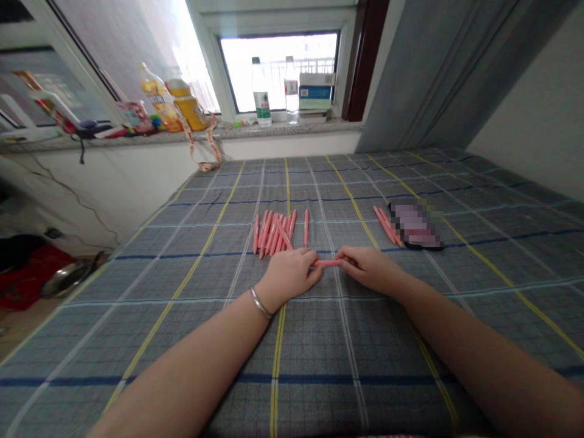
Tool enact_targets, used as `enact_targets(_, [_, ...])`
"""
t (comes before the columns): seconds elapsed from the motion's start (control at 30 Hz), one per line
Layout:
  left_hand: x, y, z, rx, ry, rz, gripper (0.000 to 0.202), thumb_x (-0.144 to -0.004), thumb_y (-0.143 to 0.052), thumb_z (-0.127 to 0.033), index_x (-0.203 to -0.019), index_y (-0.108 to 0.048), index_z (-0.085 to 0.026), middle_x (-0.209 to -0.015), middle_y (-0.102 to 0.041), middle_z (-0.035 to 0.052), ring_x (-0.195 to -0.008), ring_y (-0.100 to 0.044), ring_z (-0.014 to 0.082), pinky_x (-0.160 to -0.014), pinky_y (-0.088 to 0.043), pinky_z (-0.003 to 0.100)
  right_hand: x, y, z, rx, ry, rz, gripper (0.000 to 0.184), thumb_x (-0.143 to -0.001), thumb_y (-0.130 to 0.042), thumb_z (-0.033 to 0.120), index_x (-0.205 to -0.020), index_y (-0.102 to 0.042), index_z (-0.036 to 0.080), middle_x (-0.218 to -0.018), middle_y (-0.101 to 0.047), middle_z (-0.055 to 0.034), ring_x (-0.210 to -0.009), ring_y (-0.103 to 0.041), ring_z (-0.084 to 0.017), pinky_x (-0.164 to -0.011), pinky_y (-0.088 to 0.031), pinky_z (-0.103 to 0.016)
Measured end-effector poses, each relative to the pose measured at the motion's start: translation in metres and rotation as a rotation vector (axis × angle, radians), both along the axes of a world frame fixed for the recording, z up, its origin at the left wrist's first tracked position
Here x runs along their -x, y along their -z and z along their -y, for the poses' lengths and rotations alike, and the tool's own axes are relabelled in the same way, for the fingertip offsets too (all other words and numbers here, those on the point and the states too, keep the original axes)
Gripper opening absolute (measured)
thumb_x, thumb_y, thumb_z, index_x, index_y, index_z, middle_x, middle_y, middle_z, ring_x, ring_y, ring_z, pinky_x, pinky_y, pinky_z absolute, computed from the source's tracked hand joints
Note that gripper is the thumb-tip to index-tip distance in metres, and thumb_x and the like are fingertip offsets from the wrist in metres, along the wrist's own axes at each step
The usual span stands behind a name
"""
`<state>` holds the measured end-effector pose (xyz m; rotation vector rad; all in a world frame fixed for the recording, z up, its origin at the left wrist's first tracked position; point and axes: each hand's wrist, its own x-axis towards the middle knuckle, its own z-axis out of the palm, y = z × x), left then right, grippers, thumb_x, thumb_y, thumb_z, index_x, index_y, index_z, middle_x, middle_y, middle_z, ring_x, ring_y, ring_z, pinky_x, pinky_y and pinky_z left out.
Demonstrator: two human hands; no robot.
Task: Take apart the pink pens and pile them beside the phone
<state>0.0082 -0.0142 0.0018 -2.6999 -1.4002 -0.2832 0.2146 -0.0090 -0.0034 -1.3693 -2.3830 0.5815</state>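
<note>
A slim pink pen (pixel 327 263) lies crosswise between my two hands, low over the plaid cloth. My left hand (pixel 292 272) is closed on its left end, and a silver bangle circles that wrist. My right hand (pixel 368 267) pinches the other end between thumb and fingers. Just beyond my left hand is a loose row of several similar pink pens (pixel 270 234), one slanting across the others. A single pink pen (pixel 306 228) lies a little apart to the right of that row. Farther right, more pink pens (pixel 387 225) rest against a dark-edged, blurred-out object (pixel 417 225).
Gray plaid cloth (pixel 182 340) covers the broad surface under my arms. Along the windowsill (pixel 237 131) stand clear bottles (pixel 262 100), stacked boxes (pixel 316 94), an orange drink bottle (pixel 159 100) and a yellow bottle (pixel 191 112) with a hanging strap. A gray curtain (pixel 424 73) hangs at right.
</note>
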Motion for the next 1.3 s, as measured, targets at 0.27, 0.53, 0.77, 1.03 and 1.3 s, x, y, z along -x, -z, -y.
enact_targets(0.27, [-0.0003, 0.0000, 0.0001, 0.004, -0.034, -0.004, 0.040, -0.088, -0.031, -0.046, -0.085, -0.059, -0.017, -0.081, -0.063, 0.0057, -0.071, -0.059, 0.0175, -0.057, -0.041, 0.025, 0.0004, 0.0033, 0.0009, -0.016, 0.029, -0.026, 0.020, -0.082, -0.048, 0.034, -0.095, -0.055, 0.021, -0.066, -0.058, 0.0009, -0.058, -0.050, -0.012, -0.052, -0.029, -0.023])
enact_targets(0.53, [0.0000, 0.0003, -0.0007, -0.002, -0.022, -0.005, 0.039, -0.088, -0.031, -0.046, -0.084, -0.059, -0.018, -0.081, -0.063, 0.0049, -0.071, -0.059, 0.0184, -0.056, -0.040, 0.026, 0.0009, 0.0045, 0.0006, -0.021, 0.036, -0.031, 0.015, -0.082, -0.047, 0.031, -0.091, -0.053, 0.021, -0.071, -0.059, -0.0001, -0.059, -0.051, -0.012, -0.053, -0.031, -0.023])
enact_targets(0.77, [-0.0008, -0.0008, 0.0003, 0.018, -0.032, 0.000, 0.038, -0.087, -0.033, -0.046, -0.085, -0.059, -0.018, -0.081, -0.062, 0.0056, -0.071, -0.059, 0.0168, -0.058, -0.041, 0.025, 0.0006, 0.0008, 0.0004, -0.011, 0.006, -0.031, 0.023, -0.086, -0.043, 0.038, -0.088, -0.056, 0.019, -0.072, -0.062, -0.0019, -0.063, -0.053, -0.013, -0.056, -0.032, -0.024])
enact_targets(1.03, [-0.0005, -0.0013, 0.0009, 0.010, -0.014, 0.001, 0.033, -0.086, -0.036, -0.043, -0.084, -0.058, -0.019, -0.082, -0.062, 0.0041, -0.072, -0.059, 0.0174, -0.058, -0.042, 0.026, 0.0001, 0.0004, 0.0010, -0.035, -0.010, 0.033, 0.022, -0.087, -0.039, 0.032, -0.085, -0.058, 0.020, -0.076, -0.064, -0.0025, -0.068, -0.055, -0.015, -0.058, -0.032, -0.024])
enact_targets(1.3, [0.0000, -0.0004, 0.0005, -0.004, -0.008, -0.009, 0.034, -0.087, -0.034, -0.044, -0.084, -0.057, -0.019, -0.082, -0.062, 0.0039, -0.072, -0.060, 0.0182, -0.056, -0.041, 0.026, -0.0005, 0.0009, -0.0004, -0.027, -0.016, 0.030, 0.024, -0.088, -0.039, 0.035, -0.086, -0.059, 0.020, -0.074, -0.063, -0.0019, -0.068, -0.055, -0.014, -0.058, -0.032, -0.024])
